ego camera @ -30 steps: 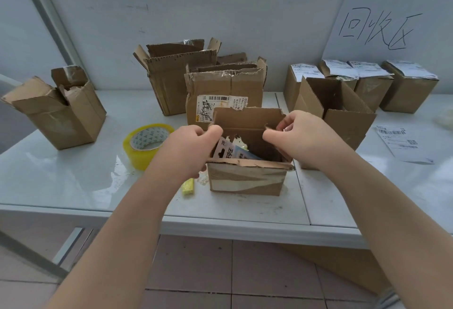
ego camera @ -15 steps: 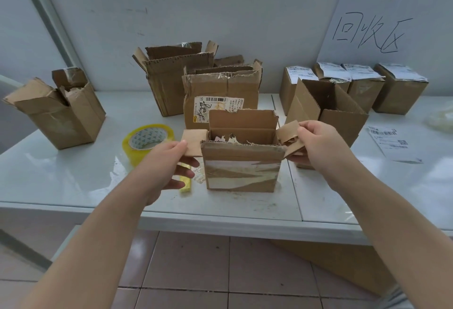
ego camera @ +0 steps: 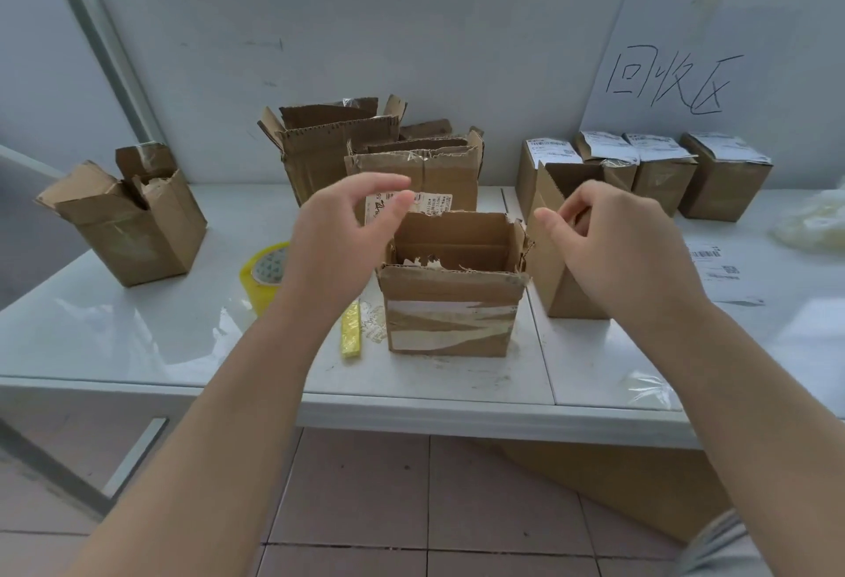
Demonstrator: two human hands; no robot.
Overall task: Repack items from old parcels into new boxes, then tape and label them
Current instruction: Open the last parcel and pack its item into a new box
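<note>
1. Cardboard, brown and tape-scarred, is facing us. The old parcel is sitting on the worktop near its front edge, with its flaps standing up and its mouth gaping.
2. We are hovering our left hand over its left flap, fingers loosely spread and holding nothing. Our right hand is hanging beside its right flap, fingers loosely curled and also holding nothing.
3. We are judging the opening step as done. The near wall is hiding whatever is lying inside, so we are counting the emptying as not yet done.
4. An open box is waiting just right of the parcel, and we are reading it as the new one to fill.
5. Four labelled boxes are lining the back right under the handwritten sign and are looking finished. Torn, opened cartons are standing at the left and behind.
6. The yellow tape roll and a loose shipping label are lying untouched, so taping and labelling are remaining for this parcel.
</note>
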